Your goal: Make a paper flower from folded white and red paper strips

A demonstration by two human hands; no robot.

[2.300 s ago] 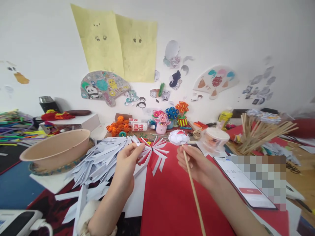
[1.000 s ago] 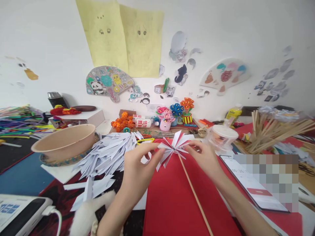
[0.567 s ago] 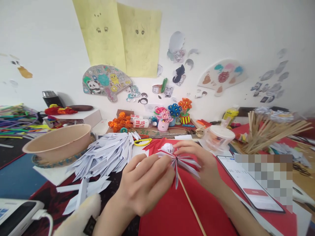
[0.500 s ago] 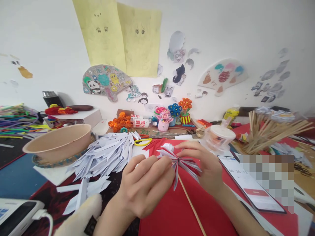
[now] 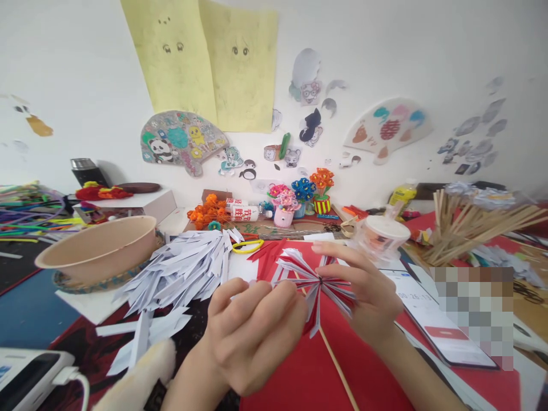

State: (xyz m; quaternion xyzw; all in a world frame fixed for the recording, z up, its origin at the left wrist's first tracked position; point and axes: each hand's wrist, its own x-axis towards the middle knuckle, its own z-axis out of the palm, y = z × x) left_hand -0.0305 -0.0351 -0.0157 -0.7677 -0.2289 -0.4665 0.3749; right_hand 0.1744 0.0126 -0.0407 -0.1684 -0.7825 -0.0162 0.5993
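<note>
A folded red-and-white paper flower (image 5: 319, 282) with fanned strips, gathered at a dark centre, is held above the red sheet (image 5: 282, 371). My right hand (image 5: 370, 291) grips its right side, thumb hidden behind the strips and fingers bent over the top. My left hand (image 5: 257, 334) is closed in a pinch at the flower's left side. Its fingertips face away from me, so what they pinch is hidden. From beneath the flower a thin wooden stick (image 5: 336, 365) slants down toward me; whether it is joined to the flower cannot be seen.
Left of my hands lies a pile of white paper strips (image 5: 184, 268), beside a beige basin (image 5: 98, 251). Yellow-handled scissors (image 5: 248, 246) lie behind. To the right are a phone (image 5: 445, 325), a lidded plastic cup (image 5: 385, 237) and a bundle of wooden sticks (image 5: 475, 222).
My right hand has moved slightly right with the flower, whose strips look more spread. My left hand has dropped a little and now sits farther from the flower's centre.
</note>
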